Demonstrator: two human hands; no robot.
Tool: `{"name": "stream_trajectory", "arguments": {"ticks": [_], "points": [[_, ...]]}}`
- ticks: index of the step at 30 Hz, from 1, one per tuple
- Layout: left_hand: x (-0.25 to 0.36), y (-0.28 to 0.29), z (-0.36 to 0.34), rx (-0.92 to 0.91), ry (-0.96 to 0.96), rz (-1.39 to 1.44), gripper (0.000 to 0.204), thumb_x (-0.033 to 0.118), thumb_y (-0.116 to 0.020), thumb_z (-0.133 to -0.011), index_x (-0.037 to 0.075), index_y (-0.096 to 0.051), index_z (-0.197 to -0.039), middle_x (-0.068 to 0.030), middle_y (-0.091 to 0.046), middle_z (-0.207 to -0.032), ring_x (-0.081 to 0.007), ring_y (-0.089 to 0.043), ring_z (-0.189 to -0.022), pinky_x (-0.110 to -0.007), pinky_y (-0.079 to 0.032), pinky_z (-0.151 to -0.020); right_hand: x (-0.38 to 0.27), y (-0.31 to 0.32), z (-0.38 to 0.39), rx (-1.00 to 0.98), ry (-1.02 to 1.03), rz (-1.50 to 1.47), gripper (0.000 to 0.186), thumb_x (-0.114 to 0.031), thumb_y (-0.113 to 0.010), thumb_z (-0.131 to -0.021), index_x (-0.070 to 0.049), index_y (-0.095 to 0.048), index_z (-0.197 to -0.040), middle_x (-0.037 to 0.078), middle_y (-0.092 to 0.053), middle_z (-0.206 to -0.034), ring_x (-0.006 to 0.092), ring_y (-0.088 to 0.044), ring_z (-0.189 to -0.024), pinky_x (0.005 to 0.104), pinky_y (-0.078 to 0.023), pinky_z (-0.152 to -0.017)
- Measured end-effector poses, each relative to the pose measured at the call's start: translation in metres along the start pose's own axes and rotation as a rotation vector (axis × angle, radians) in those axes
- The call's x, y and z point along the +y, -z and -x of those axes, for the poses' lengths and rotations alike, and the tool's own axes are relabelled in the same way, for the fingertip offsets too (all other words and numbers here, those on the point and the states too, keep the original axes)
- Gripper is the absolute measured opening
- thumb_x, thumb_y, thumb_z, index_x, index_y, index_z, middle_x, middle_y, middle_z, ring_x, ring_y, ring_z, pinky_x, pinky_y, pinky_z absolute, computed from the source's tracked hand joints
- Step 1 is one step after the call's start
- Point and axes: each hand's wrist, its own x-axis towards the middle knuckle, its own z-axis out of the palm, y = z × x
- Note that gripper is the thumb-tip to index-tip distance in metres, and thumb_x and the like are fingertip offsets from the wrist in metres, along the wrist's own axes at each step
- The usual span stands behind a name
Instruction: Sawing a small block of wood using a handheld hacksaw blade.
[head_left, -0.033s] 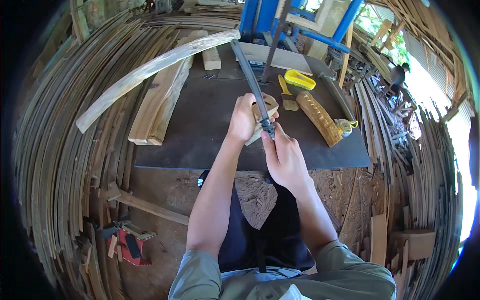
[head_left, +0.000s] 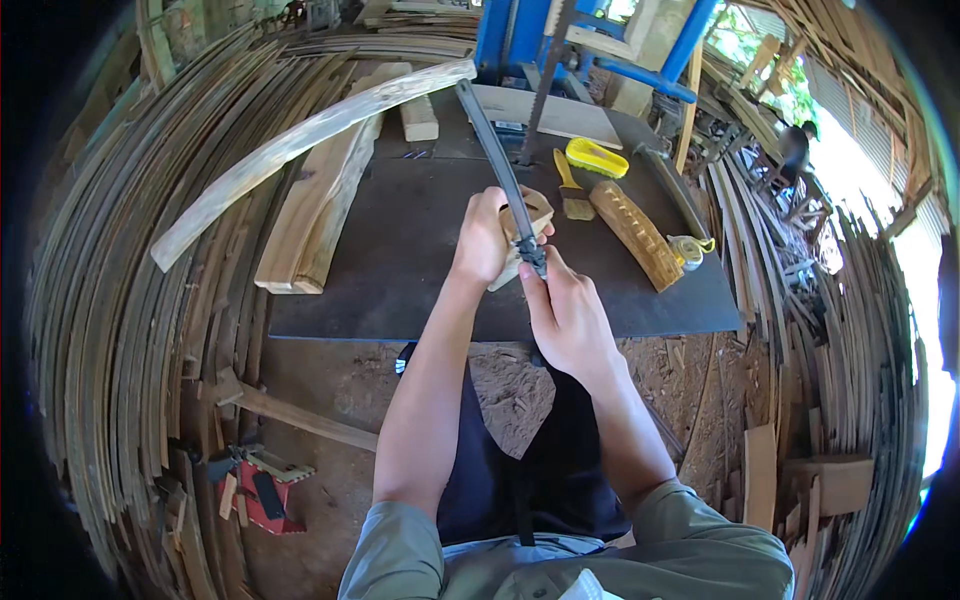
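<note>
My left hand [head_left: 482,238] is closed around a small wooden block [head_left: 538,208] with a dark slot in its top, held over the near part of the dark table [head_left: 400,235]. A paler piece of wood [head_left: 505,273] shows beneath it. Across the block runs a long dark metal bar [head_left: 490,135] with a black bracket at its near end, which looks like a bar clamp. My right hand [head_left: 572,310] is closed at that bracket, thumb along it; its grip is partly hidden. The bar's far end comes close to a curved pale wood strip [head_left: 310,133]; I cannot tell whether they touch.
Right of my hands lie a paintbrush [head_left: 572,190], a yellow scrubbing brush [head_left: 597,157], a notched brown wood piece [head_left: 637,237] and a tape measure [head_left: 688,252]. Thick boards [head_left: 325,200] lie at left. A blue frame [head_left: 640,75] stands behind; stacked wood strips [head_left: 110,260] flank the table.
</note>
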Motion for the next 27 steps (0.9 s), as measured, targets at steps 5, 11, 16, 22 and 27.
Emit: {"name": "stream_trajectory", "arguments": {"ticks": [5,11,16,22,27], "points": [[-0.018,0.022,-0.009,-0.012,0.028,0.194,0.051,0.035,-0.040,-0.101,-0.007,-0.068,-0.110,-0.0189,-0.072,-0.090,-0.0272,-0.072,-0.080,-0.040,-0.060,-0.076,-0.008,0.024,0.009,-0.412,-0.438,-1.188,0.027,-0.021,-0.050,-0.113,-0.005,-0.048,-0.092,-0.001,-0.051,-0.058,0.0121,-0.048,-0.044,0.0266,-0.034,-0.045],[-0.008,0.014,-0.005,-0.075,0.040,0.093,0.053,0.037,-0.037,-0.102,-0.006,-0.067,-0.109,-0.0198,-0.073,-0.091,-0.0280,-0.072,-0.079,-0.039,-0.060,-0.075,0.010,0.010,0.017,-0.085,-0.079,-0.128,0.021,-0.016,-0.057,-0.108,0.004,-0.053,-0.104,0.024,-0.056,-0.064,0.0429,-0.060,-0.055,0.0508,-0.043,-0.055],[-0.004,0.009,-0.005,-0.015,0.030,0.030,0.054,0.039,-0.034,-0.102,-0.005,-0.064,-0.111,-0.0201,-0.073,-0.088,-0.0278,-0.072,-0.077,-0.039,-0.060,-0.071,0.001,0.008,0.016,-0.070,-0.086,-0.046,0.020,-0.015,-0.058,-0.106,0.004,-0.053,-0.102,0.025,-0.057,-0.063,0.0460,-0.062,-0.061,0.0522,-0.044,-0.056],[0.000,0.007,-0.002,0.004,0.021,-0.003,0.056,0.039,-0.028,-0.102,-0.004,-0.061,-0.113,-0.0210,-0.072,-0.089,-0.0284,-0.071,-0.077,-0.039,-0.058,-0.072,0.008,0.002,0.020,-0.049,-0.011,0.044,0.026,-0.015,-0.060,-0.105,0.009,-0.053,-0.106,0.024,-0.055,-0.062,0.0454,-0.061,-0.061,0.0516,-0.044,-0.058],[0.000,0.005,-0.002,-0.011,-0.005,-0.068,0.058,0.043,-0.027,-0.101,-0.002,-0.063,-0.105,-0.0173,-0.069,-0.086,-0.0265,-0.069,-0.078,-0.038,-0.057,-0.074,0.009,0.001,0.020,-0.057,-0.003,0.058,0.028,-0.015,-0.060,-0.105,0.013,-0.054,-0.110,0.025,-0.054,-0.063,0.0467,-0.061,-0.064,0.0509,-0.043,-0.059]]}}
